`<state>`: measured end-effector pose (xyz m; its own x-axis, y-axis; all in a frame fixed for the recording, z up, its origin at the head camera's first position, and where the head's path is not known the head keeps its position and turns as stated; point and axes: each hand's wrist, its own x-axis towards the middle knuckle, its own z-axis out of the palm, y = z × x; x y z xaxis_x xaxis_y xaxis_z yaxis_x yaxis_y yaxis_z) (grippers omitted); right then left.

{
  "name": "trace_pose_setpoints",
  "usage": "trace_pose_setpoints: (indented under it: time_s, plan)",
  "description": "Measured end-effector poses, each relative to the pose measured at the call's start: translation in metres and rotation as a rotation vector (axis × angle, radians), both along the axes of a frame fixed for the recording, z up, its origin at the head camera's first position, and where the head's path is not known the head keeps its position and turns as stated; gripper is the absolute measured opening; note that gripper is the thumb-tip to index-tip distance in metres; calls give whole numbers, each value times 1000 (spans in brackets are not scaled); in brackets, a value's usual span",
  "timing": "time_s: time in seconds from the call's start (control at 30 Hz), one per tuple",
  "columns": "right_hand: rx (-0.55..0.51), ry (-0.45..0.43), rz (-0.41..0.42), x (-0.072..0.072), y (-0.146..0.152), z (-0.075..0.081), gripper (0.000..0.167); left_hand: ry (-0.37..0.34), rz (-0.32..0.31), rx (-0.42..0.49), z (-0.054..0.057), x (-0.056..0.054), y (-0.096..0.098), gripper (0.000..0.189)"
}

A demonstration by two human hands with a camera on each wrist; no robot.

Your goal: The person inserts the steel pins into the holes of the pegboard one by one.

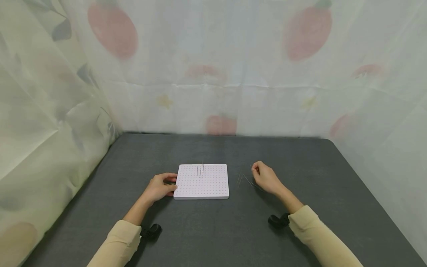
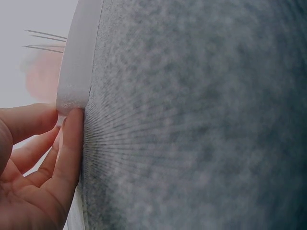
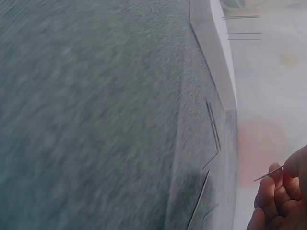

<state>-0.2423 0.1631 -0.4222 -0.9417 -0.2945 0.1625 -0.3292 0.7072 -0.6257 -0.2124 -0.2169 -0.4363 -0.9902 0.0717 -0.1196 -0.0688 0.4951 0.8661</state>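
A white board [image 1: 215, 189] with rows of small holes lies flat on the dark table, and several thin metal pins [image 1: 200, 172] stand upright in its far half. My left hand [image 1: 158, 188] grips the board's left edge. In the left wrist view its thumb presses the upper rim while a finger [image 2: 71, 139] lies against the side near the table. Right of the board, my right hand [image 1: 265, 178] is raised a little, pinching a thin metal pin [image 3: 268, 173] between thumb and forefinger. Several loose pins [image 3: 214, 125] lie on the table between that hand and the board.
The grey-black table [image 1: 213, 230] reaches back to a pale curtain [image 1: 253, 104] with fruit prints. Another curtain [image 1: 43, 122] hangs along the left side. A black wrist device [image 1: 153, 232] is strapped below each sleeve.
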Motion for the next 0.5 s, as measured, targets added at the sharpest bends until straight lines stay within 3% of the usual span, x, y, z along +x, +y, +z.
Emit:
trace_pose_setpoints:
  time_s: [0.5]
  plan:
    - [-106, -14, -21, -8, -28, 0, 9, -2, 9, -20, 0, 0, 1, 46]
